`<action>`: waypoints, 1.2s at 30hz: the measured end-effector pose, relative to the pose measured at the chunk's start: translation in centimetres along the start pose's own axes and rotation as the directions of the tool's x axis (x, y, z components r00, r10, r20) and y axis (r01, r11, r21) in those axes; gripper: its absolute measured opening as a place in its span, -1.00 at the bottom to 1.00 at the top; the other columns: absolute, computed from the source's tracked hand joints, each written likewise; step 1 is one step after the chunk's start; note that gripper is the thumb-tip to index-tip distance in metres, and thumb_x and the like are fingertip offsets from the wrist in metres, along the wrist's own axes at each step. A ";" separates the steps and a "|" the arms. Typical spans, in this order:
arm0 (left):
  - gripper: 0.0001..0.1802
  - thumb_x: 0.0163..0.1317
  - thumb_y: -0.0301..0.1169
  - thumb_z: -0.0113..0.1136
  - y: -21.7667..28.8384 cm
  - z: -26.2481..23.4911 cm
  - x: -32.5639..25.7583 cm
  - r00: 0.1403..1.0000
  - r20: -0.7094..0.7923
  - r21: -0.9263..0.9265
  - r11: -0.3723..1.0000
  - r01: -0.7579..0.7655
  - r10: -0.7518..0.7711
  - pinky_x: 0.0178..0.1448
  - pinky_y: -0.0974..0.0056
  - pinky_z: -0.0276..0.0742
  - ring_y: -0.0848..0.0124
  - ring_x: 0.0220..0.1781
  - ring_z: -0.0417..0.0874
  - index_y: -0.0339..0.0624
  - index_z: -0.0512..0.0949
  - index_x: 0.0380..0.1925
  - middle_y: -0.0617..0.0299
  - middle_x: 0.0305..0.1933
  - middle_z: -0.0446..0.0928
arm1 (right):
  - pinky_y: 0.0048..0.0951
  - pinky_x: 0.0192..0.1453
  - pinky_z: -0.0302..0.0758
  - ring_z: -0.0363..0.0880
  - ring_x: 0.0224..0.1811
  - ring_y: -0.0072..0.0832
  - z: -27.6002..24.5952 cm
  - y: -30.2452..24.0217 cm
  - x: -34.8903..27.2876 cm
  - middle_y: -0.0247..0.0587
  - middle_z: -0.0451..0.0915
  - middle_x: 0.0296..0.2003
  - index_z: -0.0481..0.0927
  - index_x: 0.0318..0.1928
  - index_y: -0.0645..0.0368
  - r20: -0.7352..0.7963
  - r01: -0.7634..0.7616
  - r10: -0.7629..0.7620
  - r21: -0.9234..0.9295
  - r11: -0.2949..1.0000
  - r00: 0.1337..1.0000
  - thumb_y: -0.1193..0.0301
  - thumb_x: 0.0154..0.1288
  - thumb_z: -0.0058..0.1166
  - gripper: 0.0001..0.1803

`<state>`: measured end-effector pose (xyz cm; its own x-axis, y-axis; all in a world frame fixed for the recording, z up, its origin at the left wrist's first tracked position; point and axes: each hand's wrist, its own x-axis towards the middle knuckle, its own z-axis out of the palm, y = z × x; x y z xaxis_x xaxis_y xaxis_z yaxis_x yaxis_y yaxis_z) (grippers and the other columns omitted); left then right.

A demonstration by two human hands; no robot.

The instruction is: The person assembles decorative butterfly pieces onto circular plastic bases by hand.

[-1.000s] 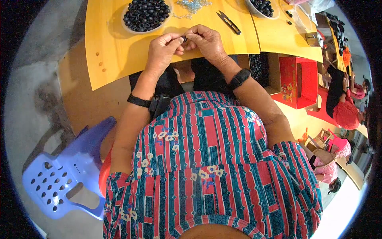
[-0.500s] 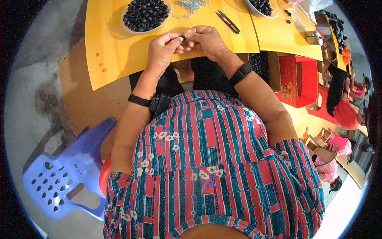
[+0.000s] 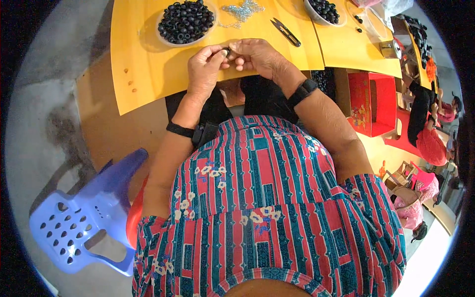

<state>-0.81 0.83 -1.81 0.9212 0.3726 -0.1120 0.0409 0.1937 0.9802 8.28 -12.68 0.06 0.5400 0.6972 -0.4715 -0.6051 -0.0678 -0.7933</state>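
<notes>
A small black ring-like piece [image 3: 227,52] is pinched between the fingertips of both hands, just above the table's near edge. My left hand [image 3: 205,65] holds it with thumb and forefinger. From the other side my right hand [image 3: 262,57] grips it too, thumb and forefinger closed and the other fingers curled. The fingers cover much of the piece. Beyond my left hand stands a clear round tub [image 3: 161,35] heaped with black ring-like pieces [image 3: 187,22]. Black-handled thread snips [image 3: 286,32] lie beyond my right hand. Next to the tub is a loose heap of pale blue, glittery strands [image 3: 243,10].
The yellow table [image 3: 148,74] carries a second tub [image 3: 337,23] of black pieces and a metal canister [image 3: 391,49] at the right. An open red box [image 3: 368,104] sits below its edge. A blue plastic chair [image 3: 74,232] stands at lower left. Other people sit far right.
Both hands and the table sit slightly lower and further right in the picture. My right fingers have shifted a little around the black piece, which stays pinched.
</notes>
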 end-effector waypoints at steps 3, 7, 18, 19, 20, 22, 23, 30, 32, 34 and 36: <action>-0.85 0.16 -0.52 0.12 -0.1 -0.1 0.1 0.999 -0.009 0.014 0.999 -0.043 0.043 -0.40 0.49 0.47 0.59 -0.49 0.50 -0.40 0.54 -0.30 0.27 -0.36 0.52 | -0.60 -0.38 0.53 0.47 -0.54 -0.63 0.0 -0.1 0.0 -0.29 0.58 -0.41 0.52 -0.19 0.26 0.024 -0.037 0.037 -0.006 0.999 0.999 0.24 0.31 -0.02 -0.69; -0.86 0.14 -0.55 0.13 0.0 0.2 0.0 0.994 -0.073 0.047 0.995 -0.082 0.085 -0.46 0.50 0.45 0.60 -0.51 0.48 -0.39 0.54 -0.31 0.26 -0.20 0.46 | -0.58 -0.37 0.50 0.45 -0.53 -0.63 0.2 -0.3 -0.3 -0.32 0.56 -0.43 0.53 -0.21 0.21 0.064 -0.106 0.104 0.015 0.994 0.992 0.15 0.31 -0.03 -0.65; -0.86 0.10 -0.57 0.16 0.5 0.5 -0.1 0.984 -0.063 0.085 0.984 -0.158 0.164 -0.48 0.52 0.47 0.61 -0.49 0.50 -0.38 0.55 -0.31 0.22 -0.10 0.46 | -0.59 -0.45 0.34 0.28 -0.58 -0.66 0.2 0.6 0.0 -0.41 0.45 -0.49 0.47 -0.30 0.18 0.209 -0.101 0.065 0.166 0.981 0.976 0.12 0.37 -0.16 -0.64; -0.86 0.10 -0.57 0.17 0.5 0.5 -0.1 0.982 -0.063 0.117 0.978 -0.171 0.179 -0.47 0.52 0.48 0.60 -0.48 0.51 -0.38 0.55 -0.31 0.23 -0.10 0.47 | -0.59 -0.46 0.32 0.25 -0.59 -0.67 0.2 0.6 0.0 -0.42 0.43 -0.50 0.46 -0.31 0.18 0.219 -0.114 0.071 0.191 0.975 0.973 0.13 0.37 -0.17 -0.65; -0.86 0.10 -0.57 0.17 0.5 0.5 -0.1 0.982 -0.063 0.116 0.979 -0.170 0.178 -0.47 0.52 0.48 0.60 -0.48 0.51 -0.38 0.55 -0.31 0.23 -0.10 0.47 | -0.59 -0.46 0.32 0.25 -0.59 -0.67 0.1 0.7 0.1 -0.42 0.43 -0.50 0.46 -0.31 0.18 0.218 -0.115 0.072 0.191 0.975 0.973 0.13 0.37 -0.17 -0.65; -0.85 0.10 -0.56 0.17 0.5 0.5 -0.2 0.978 -0.058 0.131 0.973 -0.192 0.200 -0.45 0.52 0.52 0.59 -0.46 0.53 -0.39 0.55 -0.31 0.23 -0.11 0.47 | -0.60 -0.48 0.32 0.23 -0.60 -0.67 -0.1 1.1 0.3 -0.42 0.43 -0.51 0.45 -0.31 0.18 0.219 -0.111 0.053 0.263 0.958 0.974 0.18 0.38 -0.16 -0.68; -0.85 0.10 -0.56 0.17 0.6 0.5 -0.2 0.978 -0.058 0.133 0.972 -0.192 0.201 -0.45 0.52 0.52 0.59 -0.46 0.53 -0.39 0.55 -0.31 0.23 -0.11 0.47 | -0.60 -0.48 0.32 0.23 -0.60 -0.67 -0.2 1.3 0.4 -0.42 0.43 -0.51 0.45 -0.31 0.18 0.220 -0.111 0.052 0.264 0.958 0.974 0.18 0.38 -0.16 -0.68; -0.83 0.12 -0.53 0.17 0.1 0.0 0.0 0.996 0.012 0.098 0.991 -0.085 0.084 -0.39 0.50 0.54 0.57 -0.44 0.55 -0.39 0.55 -0.28 0.22 -0.19 0.51 | -0.61 -0.52 0.29 0.21 -0.61 -0.67 0.3 1.5 0.1 -0.40 0.39 -0.53 0.43 -0.30 0.21 0.171 -0.046 -0.001 0.269 0.962 0.985 0.28 0.37 -0.14 -0.76; -0.82 0.14 -0.51 0.16 0.0 -0.2 0.1 0.999 0.041 0.087 0.996 -0.032 0.028 -0.37 0.49 0.54 0.58 -0.44 0.55 -0.39 0.54 -0.26 0.21 -0.20 0.51 | -0.62 -0.54 0.28 0.20 -0.61 -0.67 0.5 1.5 -0.1 -0.40 0.37 -0.53 0.43 -0.29 0.23 0.159 -0.013 -0.026 0.240 0.971 0.987 0.29 0.36 -0.14 -0.76; -0.74 0.21 -0.41 0.11 0.2 -0.5 0.2 0.992 0.121 0.082 0.996 0.035 -0.045 -0.34 0.50 0.53 0.59 -0.42 0.55 -0.37 0.52 -0.17 0.21 -0.23 0.53 | -0.60 -0.57 0.30 0.24 -0.63 -0.65 1.1 1.3 -0.4 -0.36 0.38 -0.54 0.45 -0.25 0.29 0.095 0.050 -0.062 0.128 0.991 0.994 0.31 0.35 -0.13 -0.74; -0.70 0.24 -0.36 0.08 0.5 -0.7 0.2 0.988 0.150 0.067 0.997 0.034 -0.044 -0.34 0.51 0.52 0.60 -0.41 0.54 -0.36 0.50 -0.11 0.22 -0.24 0.54 | -0.59 -0.57 0.33 0.30 -0.63 -0.63 1.4 1.4 -0.5 -0.35 0.41 -0.54 0.46 -0.24 0.31 0.042 0.084 -0.084 0.019 0.996 0.996 0.32 0.34 -0.12 -0.74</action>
<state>-0.89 1.65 -1.43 0.9660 0.2237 -0.1296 0.0986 0.1447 0.9846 6.29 -12.14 -0.26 0.5641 0.7297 -0.3864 -0.5687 0.0041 -0.8225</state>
